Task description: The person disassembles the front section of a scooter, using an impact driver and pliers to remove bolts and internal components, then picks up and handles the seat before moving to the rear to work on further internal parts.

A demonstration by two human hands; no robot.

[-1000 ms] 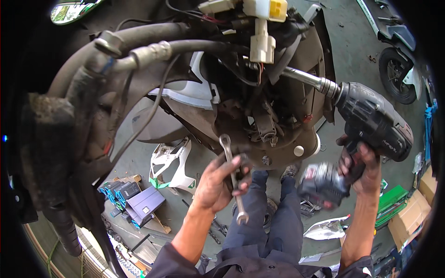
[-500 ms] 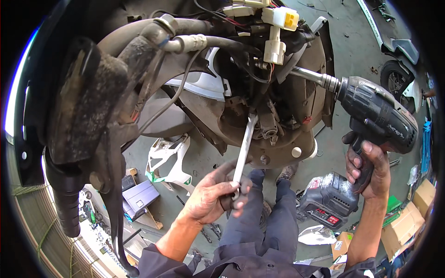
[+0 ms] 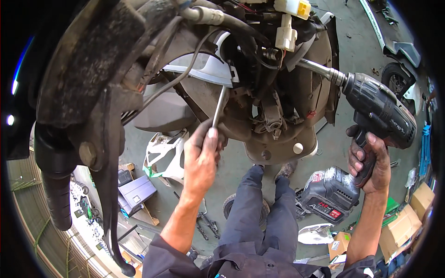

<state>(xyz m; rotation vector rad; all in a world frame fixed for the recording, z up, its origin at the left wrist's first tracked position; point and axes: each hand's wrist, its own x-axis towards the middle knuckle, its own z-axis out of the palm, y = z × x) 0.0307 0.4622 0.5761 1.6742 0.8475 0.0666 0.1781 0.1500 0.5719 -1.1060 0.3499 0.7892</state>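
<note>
My left hand (image 3: 202,155) is closed around a silver wrench (image 3: 219,106). The wrench slants up, its far end beside a pale grey-white curved panel (image 3: 204,72). At the right, my right hand (image 3: 374,162) grips the handle of a black cordless impact wrench (image 3: 380,109). A long silver socket extension (image 3: 317,68) runs from its nose into the front of a partly stripped scooter, where its tip is hidden behind a strap and cables. Between the two tools lie the scooter's inner frame parts (image 3: 272,121), with a white connector (image 3: 286,38) hanging above them.
A handlebar grip (image 3: 55,199) and brake lever (image 3: 106,217) loom close at the left. White fairing pieces (image 3: 164,155) and a grey-purple box (image 3: 137,192) are on the floor. Cardboard boxes (image 3: 401,231) stand at the lower right, and a wheel (image 3: 397,78) lies at the far right.
My left hand has moved up and left with the wrench, away from the middle frame parts toward the pale panel. The impact wrench has stayed nearly in place. The whole view has shifted slightly.
</note>
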